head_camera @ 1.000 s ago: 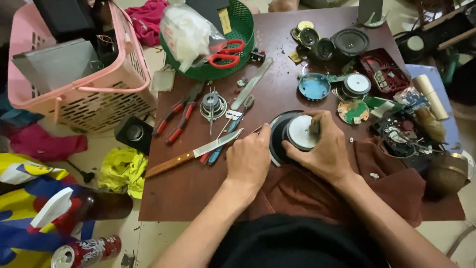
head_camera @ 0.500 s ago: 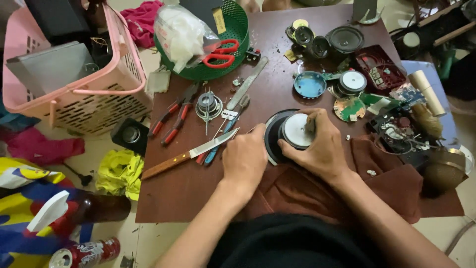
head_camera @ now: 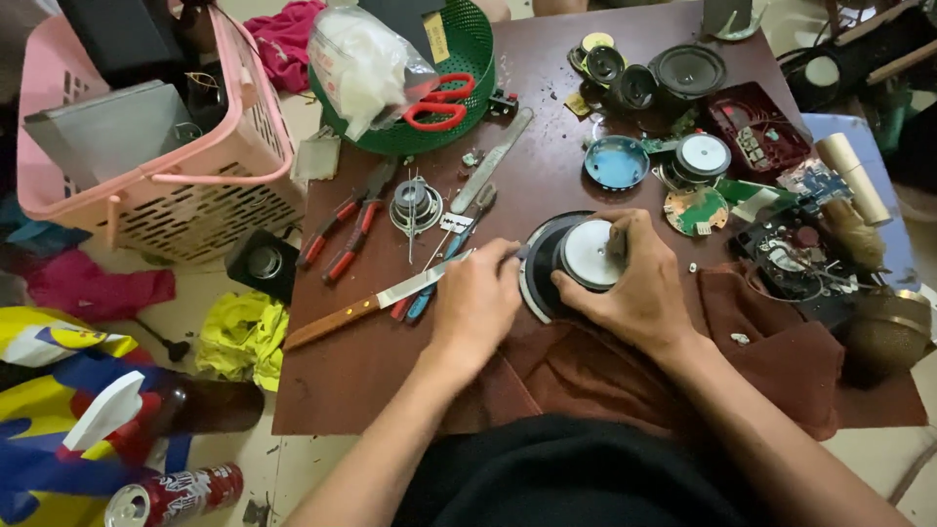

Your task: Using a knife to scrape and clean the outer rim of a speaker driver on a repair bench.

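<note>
Nearest the body, both hands meet on the round black loudspeaker with its silver-white magnet disc [head_camera: 576, 259], lying face-down on the dark brown bench [head_camera: 371, 361]. The right hand [head_camera: 639, 293] wraps the magnet from the right, its grip closed on it with fingers curled over the top; the left hand [head_camera: 476, 307] presses the speaker's left rim, fingers bent — it does not enclose it. Just beyond the left hand lies a wooden-handled knife [head_camera: 376, 303], blade pointing right toward the speaker — farther off, red-handled pliers [head_camera: 346, 224].
</note>
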